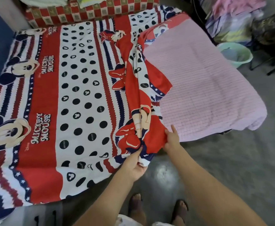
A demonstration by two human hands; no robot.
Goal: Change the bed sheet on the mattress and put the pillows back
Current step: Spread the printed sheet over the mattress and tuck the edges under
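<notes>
We reach both arms forward over the bed's near edge: our left hand pinches the bunched hem of the Mickey Mouse sheet, and our right hand grips the red fold just beside it. The sheet covers most of the mattress; the pink striped cover lies bare on the right. A green basin stands on the grey floor.

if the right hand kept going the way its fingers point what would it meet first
Probably the pink striped cover on the mattress: the right hand grips the bunched Mickey Mouse sheet at its edge, fingers aimed up-bed, though depth is unclear.
</notes>
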